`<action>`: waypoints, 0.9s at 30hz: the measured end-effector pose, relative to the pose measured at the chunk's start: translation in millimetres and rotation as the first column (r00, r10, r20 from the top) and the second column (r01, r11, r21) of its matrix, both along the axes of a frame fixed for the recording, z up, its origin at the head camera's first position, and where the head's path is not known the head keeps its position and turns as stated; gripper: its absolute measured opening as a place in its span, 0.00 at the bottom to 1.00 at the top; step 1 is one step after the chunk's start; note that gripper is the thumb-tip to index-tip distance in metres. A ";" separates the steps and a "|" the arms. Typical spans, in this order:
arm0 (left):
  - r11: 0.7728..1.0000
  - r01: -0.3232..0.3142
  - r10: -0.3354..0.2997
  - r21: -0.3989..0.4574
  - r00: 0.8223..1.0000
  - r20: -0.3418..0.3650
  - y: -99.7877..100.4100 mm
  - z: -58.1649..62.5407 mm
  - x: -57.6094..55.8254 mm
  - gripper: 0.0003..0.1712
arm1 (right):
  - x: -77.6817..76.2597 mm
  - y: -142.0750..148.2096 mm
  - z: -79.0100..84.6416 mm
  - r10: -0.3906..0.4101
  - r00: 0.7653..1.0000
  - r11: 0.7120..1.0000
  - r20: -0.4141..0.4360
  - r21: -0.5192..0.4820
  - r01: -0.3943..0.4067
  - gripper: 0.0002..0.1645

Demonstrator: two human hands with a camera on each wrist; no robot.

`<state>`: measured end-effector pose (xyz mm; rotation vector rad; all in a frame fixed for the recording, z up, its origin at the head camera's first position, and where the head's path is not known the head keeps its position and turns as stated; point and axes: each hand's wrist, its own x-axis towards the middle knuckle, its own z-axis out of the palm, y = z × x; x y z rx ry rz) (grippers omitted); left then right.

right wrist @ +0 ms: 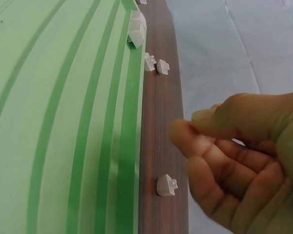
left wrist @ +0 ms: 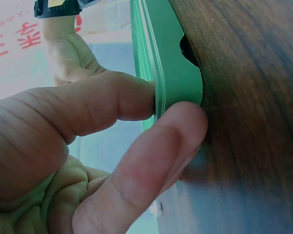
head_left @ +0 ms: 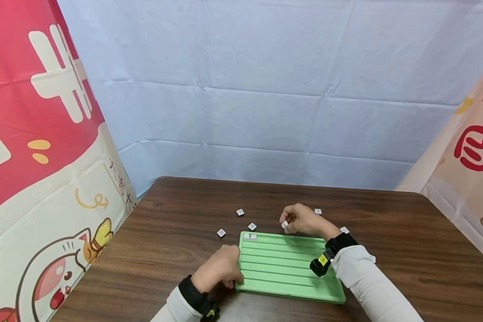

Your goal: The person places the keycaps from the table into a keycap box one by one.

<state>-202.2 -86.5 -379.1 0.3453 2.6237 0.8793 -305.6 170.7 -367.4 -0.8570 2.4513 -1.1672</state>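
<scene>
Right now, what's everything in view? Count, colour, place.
table: 1, brown, centre
tray: 1, green, on the table
tray pieces: 2, white, tray's far left corner
loose pieces: at least 5, white, on the table
fingertip piece: 1, white, by the right hand; held or not, unclear
back cloth: 1, pale blue, behind the table
left cloth: 1, red and white, left
right cloth: 1, pale with red marks, right
straps: 2, black, wrists
sleeves: 2, white, forearms
left hand: 1, bare, gripping tray's left edge
right hand: 1, bare, near tray's far edge
</scene>
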 end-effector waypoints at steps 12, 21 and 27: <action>1.000 0.003 -0.003 -0.009 1.000 -0.015 -0.5 -0.8 1.4 0.13 | -0.1 2.1 -4.9 0.015 0.998 0.994 0.060 -0.113 -0.008 0.11; 1.000 -0.009 0.009 -0.013 1.000 -0.019 0.0 0.4 1.4 0.13 | 2.0 0.2 -3.9 -0.002 0.989 0.981 0.146 -0.193 0.030 0.14; 1.000 -0.011 0.011 -0.019 1.000 -0.013 0.3 0.7 1.5 0.13 | 2.3 -0.4 -4.7 0.006 0.994 0.983 0.110 -0.181 0.014 0.13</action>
